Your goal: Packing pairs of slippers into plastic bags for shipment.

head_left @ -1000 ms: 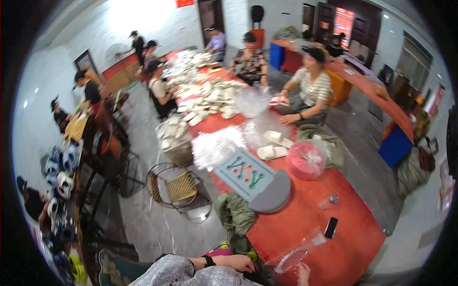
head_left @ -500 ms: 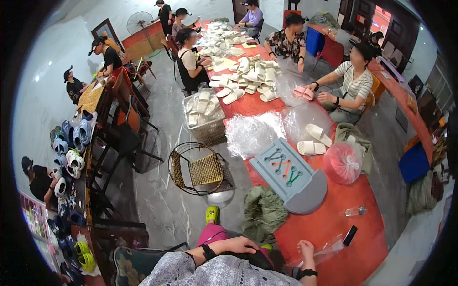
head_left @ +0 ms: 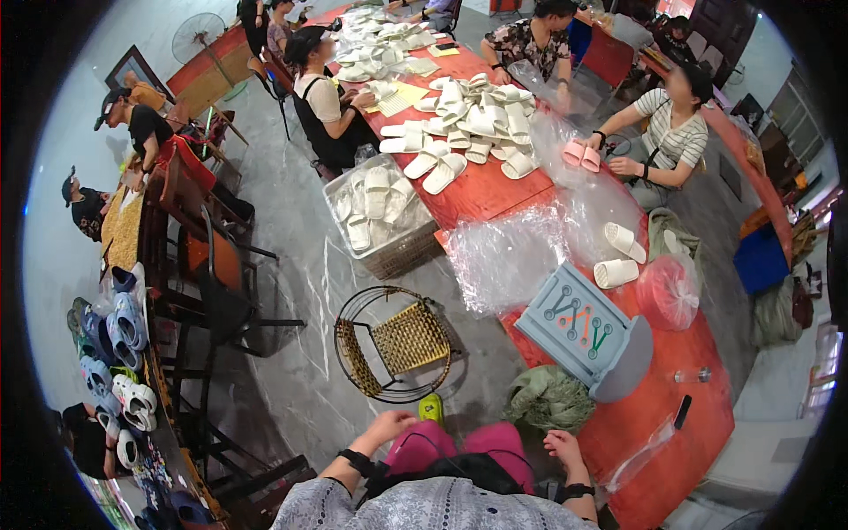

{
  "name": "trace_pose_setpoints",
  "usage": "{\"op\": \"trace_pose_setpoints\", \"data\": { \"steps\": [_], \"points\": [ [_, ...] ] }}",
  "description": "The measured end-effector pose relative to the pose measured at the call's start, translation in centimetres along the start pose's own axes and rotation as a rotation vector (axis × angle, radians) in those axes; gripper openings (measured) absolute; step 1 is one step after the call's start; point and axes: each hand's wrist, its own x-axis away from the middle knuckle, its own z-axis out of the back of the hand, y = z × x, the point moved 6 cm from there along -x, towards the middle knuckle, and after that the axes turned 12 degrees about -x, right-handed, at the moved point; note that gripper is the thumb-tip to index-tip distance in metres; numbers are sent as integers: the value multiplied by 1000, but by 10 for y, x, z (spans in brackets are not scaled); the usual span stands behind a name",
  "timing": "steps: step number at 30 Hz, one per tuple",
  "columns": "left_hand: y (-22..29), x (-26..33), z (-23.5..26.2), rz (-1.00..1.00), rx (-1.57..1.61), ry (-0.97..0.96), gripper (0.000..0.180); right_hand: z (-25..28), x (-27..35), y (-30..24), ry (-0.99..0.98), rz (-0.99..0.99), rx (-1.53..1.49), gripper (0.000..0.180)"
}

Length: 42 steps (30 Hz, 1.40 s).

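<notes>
My left hand [head_left: 391, 427] hangs over my left thigh in pink trousers [head_left: 422, 449], its fingers loosely stretched out and holding nothing. To the right, my right hand [head_left: 563, 447] is beside my other thigh near the red table's edge [head_left: 609, 433], its fingers slightly bent with nothing visible in them. Nearest to it are a dull green mesh sack [head_left: 552, 397] and a clear plastic bag [head_left: 638, 458] on the table. A woven chair [head_left: 411, 340] with a round frame stands on the floor ahead of my left hand.
On the table are a grey-blue plastic board [head_left: 565, 322], a red bundle in clear plastic [head_left: 667, 293], a bottle [head_left: 692, 375], a black phone [head_left: 683, 412] and piled cream slippers [head_left: 477, 115]. A co-worker [head_left: 667, 132] holds pink slippers [head_left: 580, 155]. A slipper-filled crate [head_left: 389, 252] stands alongside.
My view has shifted, and the table and chair appear farther right. My left hand has lifted from my lap and moved forward; both pink-trousered legs now show. My right hand is now beside the table edge.
</notes>
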Motion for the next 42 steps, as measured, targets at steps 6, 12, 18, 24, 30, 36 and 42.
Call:
{"op": "trace_pose_setpoints", "data": {
  "steps": [6,12,18,24,30,36,42],
  "points": [
    [-61,-49,46,82,-193,73,45,0,-14,-34,83,-9,12,30],
    [-46,-80,70,114,-262,99,45,1,-65,-59,57,-10,44,31],
    [-28,-88,65,125,-283,38,48,-15,-104,-99,-40,46,107,33],
    [72,-134,103,-63,-520,-20,46,6,-128,-110,-28,55,93,32],
    [139,-200,145,-169,-592,71,42,9,-151,-131,17,174,-33,28],
    [106,-311,167,-77,-774,-1,51,-24,-197,-134,53,288,-187,27],
    [-10,-450,205,41,-938,-232,49,-125,-258,-158,-113,362,-158,40]
  ]
}}
